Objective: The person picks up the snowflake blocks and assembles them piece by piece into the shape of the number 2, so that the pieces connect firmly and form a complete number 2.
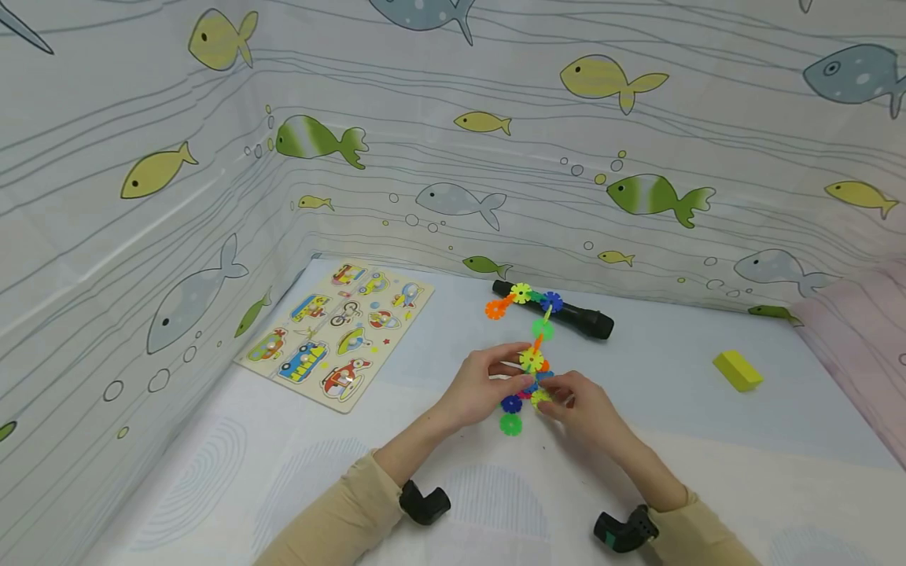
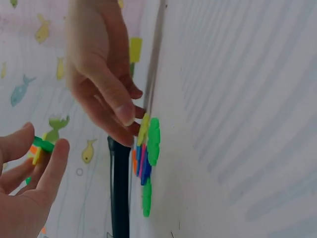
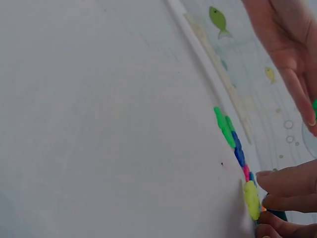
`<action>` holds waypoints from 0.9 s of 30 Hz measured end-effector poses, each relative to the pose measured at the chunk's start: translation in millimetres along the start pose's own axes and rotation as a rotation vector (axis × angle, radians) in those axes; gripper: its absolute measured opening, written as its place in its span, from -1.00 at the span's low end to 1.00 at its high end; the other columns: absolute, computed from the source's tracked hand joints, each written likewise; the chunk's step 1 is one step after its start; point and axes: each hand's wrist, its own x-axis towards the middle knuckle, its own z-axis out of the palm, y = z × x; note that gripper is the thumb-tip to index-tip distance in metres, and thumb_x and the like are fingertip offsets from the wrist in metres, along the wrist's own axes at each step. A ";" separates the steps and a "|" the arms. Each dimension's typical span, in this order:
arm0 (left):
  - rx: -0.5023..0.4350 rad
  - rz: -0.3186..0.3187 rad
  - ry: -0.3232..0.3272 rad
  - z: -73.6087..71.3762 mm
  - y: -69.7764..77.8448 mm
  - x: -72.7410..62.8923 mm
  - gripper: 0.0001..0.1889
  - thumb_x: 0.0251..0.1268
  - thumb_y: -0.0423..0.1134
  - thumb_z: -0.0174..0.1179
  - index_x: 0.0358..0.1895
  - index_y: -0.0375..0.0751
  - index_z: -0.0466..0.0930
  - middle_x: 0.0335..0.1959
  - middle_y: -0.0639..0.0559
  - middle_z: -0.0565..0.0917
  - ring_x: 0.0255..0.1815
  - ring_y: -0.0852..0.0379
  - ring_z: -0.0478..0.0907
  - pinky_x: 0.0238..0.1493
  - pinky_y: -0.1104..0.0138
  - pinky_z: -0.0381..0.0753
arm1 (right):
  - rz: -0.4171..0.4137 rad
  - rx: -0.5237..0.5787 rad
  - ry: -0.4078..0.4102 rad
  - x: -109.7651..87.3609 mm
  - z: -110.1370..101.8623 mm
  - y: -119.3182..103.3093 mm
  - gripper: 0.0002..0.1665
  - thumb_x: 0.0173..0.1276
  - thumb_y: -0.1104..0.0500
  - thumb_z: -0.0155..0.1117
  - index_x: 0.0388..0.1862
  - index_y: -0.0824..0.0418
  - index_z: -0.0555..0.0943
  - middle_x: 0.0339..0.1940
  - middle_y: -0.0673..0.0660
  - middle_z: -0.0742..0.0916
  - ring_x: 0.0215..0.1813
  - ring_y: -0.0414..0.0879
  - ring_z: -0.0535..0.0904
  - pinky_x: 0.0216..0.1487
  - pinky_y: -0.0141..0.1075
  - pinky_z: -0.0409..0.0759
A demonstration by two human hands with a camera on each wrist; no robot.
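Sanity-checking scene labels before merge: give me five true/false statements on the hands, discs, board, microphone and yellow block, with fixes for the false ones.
1. The left hand pinches a green disc. True.
2. The microphone lies on the puzzle board. False: it lies apart from the board, to its right in the head view.
3. The yellow block lies to the right of the right hand. True.
4. The toothed discs are all one colour. False: they include green, blue, yellow and orange.
5. The puzzle board shows vehicle pictures. True.
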 end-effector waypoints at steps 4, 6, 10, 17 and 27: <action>0.004 0.005 0.013 0.1 0.8 -0.8 -0.48 0.40 -0.26 0.25 0.40 -0.14 0.45 0.17 -0.12 0.61 0.12 -0.01 0.67 0.01 0.35 0.69 | -0.029 -0.083 -0.027 1.7 4.9 3.9 -0.66 0.24 0.21 0.48 0.00 0.24 0.73 -0.20 0.09 0.64 -0.19 -0.08 0.53 -0.19 -0.30 0.55; 0.007 0.006 0.019 0.0 0.8 -0.9 -0.49 0.40 -0.26 0.25 0.40 -0.14 0.46 0.16 -0.12 0.61 0.11 0.00 0.67 0.01 0.35 0.69 | -0.038 -0.104 -0.023 1.7 6.2 4.7 -0.69 0.22 0.21 0.49 -0.04 0.22 0.74 -0.21 0.07 0.63 -0.19 -0.09 0.52 -0.19 -0.31 0.54; 0.010 0.006 0.021 -0.2 1.1 -0.9 -0.47 0.40 -0.26 0.25 0.41 -0.15 0.44 0.16 -0.10 0.61 0.11 0.00 0.67 0.01 0.36 0.69 | -0.037 -0.121 -0.020 1.3 7.0 4.5 -0.73 0.21 0.21 0.51 -0.10 0.19 0.73 -0.22 0.05 0.62 -0.21 -0.10 0.50 -0.20 -0.33 0.54; 0.016 0.005 0.028 0.1 -0.1 -0.5 -0.46 0.42 -0.26 0.23 0.43 -0.19 0.40 0.16 -0.12 0.62 0.12 -0.01 0.67 0.02 0.33 0.69 | -0.031 -0.098 -0.034 1.6 6.9 4.7 -0.70 0.19 0.22 0.52 -0.13 0.19 0.62 -0.33 0.00 0.62 -0.30 -0.12 0.46 -0.27 -0.37 0.52; -0.002 0.020 0.052 0.2 -0.2 1.3 -0.48 0.42 -0.25 0.24 0.41 -0.11 0.43 0.16 -0.11 0.64 0.17 -0.04 0.65 0.08 0.31 0.67 | -0.044 0.182 -0.041 -2.3 3.7 -3.0 -0.71 0.32 0.21 0.41 -0.03 0.31 0.65 -0.47 0.05 0.74 -0.44 -0.10 0.64 -0.39 -0.36 0.63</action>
